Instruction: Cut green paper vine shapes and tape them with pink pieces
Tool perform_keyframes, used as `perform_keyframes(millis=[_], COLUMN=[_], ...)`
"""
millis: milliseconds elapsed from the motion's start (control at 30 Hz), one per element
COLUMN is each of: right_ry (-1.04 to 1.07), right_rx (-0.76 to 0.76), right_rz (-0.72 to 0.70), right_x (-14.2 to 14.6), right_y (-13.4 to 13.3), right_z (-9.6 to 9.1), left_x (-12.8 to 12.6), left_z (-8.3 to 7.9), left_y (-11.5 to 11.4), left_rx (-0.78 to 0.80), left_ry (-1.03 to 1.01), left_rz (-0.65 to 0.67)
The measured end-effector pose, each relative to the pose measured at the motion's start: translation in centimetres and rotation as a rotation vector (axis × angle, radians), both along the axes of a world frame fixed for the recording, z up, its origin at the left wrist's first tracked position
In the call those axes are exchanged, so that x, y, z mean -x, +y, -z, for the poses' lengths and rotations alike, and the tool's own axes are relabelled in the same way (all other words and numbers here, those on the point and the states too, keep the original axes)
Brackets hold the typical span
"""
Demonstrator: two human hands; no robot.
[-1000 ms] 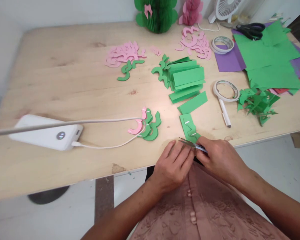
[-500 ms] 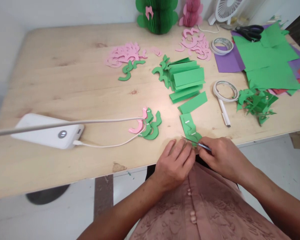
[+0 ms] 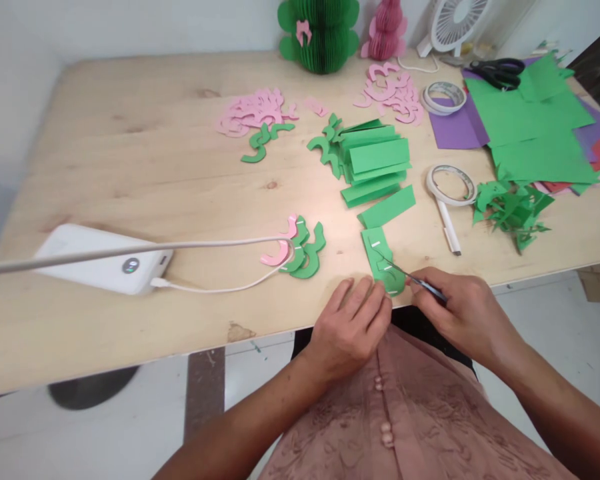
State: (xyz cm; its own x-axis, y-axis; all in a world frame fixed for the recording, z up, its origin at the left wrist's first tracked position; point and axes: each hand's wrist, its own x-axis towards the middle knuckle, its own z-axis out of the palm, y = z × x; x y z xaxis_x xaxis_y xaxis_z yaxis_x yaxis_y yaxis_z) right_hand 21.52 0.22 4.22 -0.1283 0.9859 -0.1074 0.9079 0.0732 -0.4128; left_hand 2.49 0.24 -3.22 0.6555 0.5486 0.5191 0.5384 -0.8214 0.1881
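A folded green paper strip [image 3: 375,250] with a wavy cut outline and small white strips on it lies at the table's front edge. My left hand [image 3: 353,317] rests palm down at its lower left, fingertips touching or nearly touching the paper. In my right hand [image 3: 457,303] is a pair of thin pointed tweezers [image 3: 427,288], their tips over the middle of the strip. To the left lie cut wavy green pieces [image 3: 311,257] and a pink piece [image 3: 281,252], some with white strips.
A white power bank [image 3: 100,260] with its cable lies left. Folded green strips [image 3: 380,160], pink cut-outs [image 3: 255,110], tape rolls [image 3: 450,185], a white pen [image 3: 449,230], green scraps [image 3: 513,207] and black-handled scissors [image 3: 497,72] are spread beyond and to the right.
My right hand has moved right, away from my left hand, and the tweezers' tips have shifted right and up over the green strip. My left hand stays nearly where it was.
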Motion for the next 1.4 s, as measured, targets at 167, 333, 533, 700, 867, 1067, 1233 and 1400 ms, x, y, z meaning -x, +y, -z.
perform_keyframes(millis=[167,333,533,700,867,1067,1233,1400], right_ry=[0.230,0.197,0.142,0.148,0.168,0.126,0.180,0.195], right_rx=[-0.140,-0.214,-0.277,-0.265,-0.320,-0.321,-0.337,-0.378], right_rz=[-0.062,-0.141,-0.147,-0.101,-0.255,-0.124,-0.198,-0.258], right_x=[0.8,0.9,-0.3,-0.5,-0.4,-1.3,-1.2,-0.8], right_y=[-1.7,-2.6,-3.2,-3.6,-3.9,-4.3,-4.6,-4.4], right_z=[0.9,2.3,3.2,3.2,4.0,4.6,5.0,5.6], left_x=[0.1,0.2,0.2,0.2,0.2,0.2,0.1,-0.1], left_z=[0.1,0.4,0.3,0.3,0.5,0.5,0.6,0.7], left_y=[-0.1,-0.2,-0.2,-0.3,-0.3,-0.3,-0.3,-0.3], left_rx=[0.007,0.018,0.020,0.016,0.005,-0.001,-0.004,-0.010], left_ry=[-0.004,0.008,0.004,-0.006,-0.023,-0.014,-0.011,-0.022], left_rz=[0.000,0.008,0.000,-0.010,-0.008,-0.006,-0.013,-0.031])
